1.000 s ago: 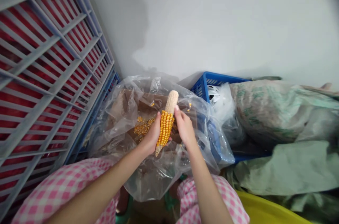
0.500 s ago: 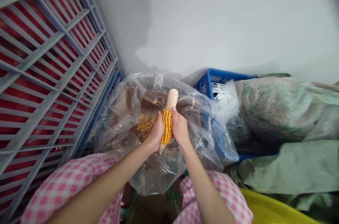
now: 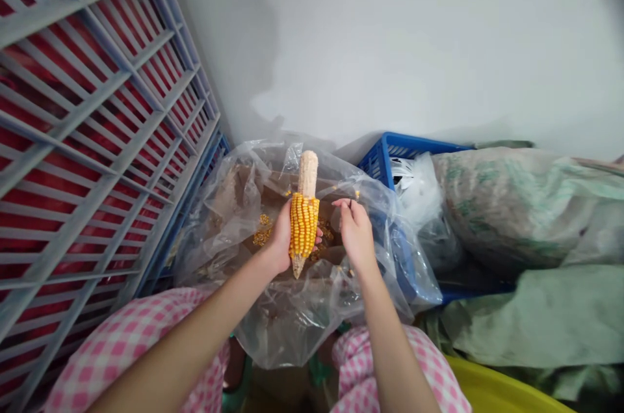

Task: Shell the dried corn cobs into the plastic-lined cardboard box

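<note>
My left hand (image 3: 281, 237) is closed round the lower part of a corn cob (image 3: 304, 224), holding it upright with its tip toward me. The upper end is bare and pale; yellow kernels cover the middle and lower part. My right hand (image 3: 357, 231) is apart from the cob, to its right, with fingers curled and thumb near the index finger. Whether something small is between them I cannot make out. Loose corn kernels (image 3: 263, 235) lie below in a cardboard box lined with a clear plastic bag (image 3: 287, 322).
On the left stands a tall slatted plastic crate (image 3: 112, 94) with red behind it. To the right, a blue basket (image 3: 414, 140) holds white plastic bags (image 3: 422, 188). Beyond are a stuffed woven sack (image 3: 507, 205) and a yellow rim (image 3: 502, 390). A white wall (image 3: 390, 42) is behind.
My right hand has left the cob and moved to the right. My left hand still holds the cob, which now stands straighter and slightly farther left.
</note>
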The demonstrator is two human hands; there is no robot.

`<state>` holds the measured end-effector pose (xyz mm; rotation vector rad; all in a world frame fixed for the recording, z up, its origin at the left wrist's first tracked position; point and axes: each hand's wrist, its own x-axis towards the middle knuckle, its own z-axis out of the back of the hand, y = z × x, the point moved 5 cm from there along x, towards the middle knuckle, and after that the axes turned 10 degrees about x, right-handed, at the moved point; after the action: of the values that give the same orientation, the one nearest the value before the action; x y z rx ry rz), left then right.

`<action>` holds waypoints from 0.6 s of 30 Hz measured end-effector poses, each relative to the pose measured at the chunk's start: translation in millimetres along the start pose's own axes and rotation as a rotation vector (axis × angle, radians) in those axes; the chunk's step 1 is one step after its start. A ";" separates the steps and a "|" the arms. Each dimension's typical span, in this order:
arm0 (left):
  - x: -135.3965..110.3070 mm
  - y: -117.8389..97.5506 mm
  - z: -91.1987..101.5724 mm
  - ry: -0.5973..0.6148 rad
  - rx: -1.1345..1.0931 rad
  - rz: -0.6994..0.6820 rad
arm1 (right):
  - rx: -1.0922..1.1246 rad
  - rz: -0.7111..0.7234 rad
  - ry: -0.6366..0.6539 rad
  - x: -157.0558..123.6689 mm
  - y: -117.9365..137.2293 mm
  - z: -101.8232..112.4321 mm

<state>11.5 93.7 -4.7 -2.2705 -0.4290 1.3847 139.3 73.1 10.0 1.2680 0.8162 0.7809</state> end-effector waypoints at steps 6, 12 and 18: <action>-0.9 2.7 -3.5 0.033 0.170 0.023 | 0.261 -0.114 0.106 -5.9 -0.5 -13.5; -2.0 15.5 -6.1 0.106 0.184 0.166 | 0.545 -0.263 -0.071 -1.0 -8.9 0.5; 4.7 -0.3 0.1 0.089 0.098 0.019 | -0.021 -0.051 0.060 -7.9 7.4 9.5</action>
<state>13.5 96.2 -8.1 -2.2516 -0.3051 1.2798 143.2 62.6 19.1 1.2054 0.8833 0.7881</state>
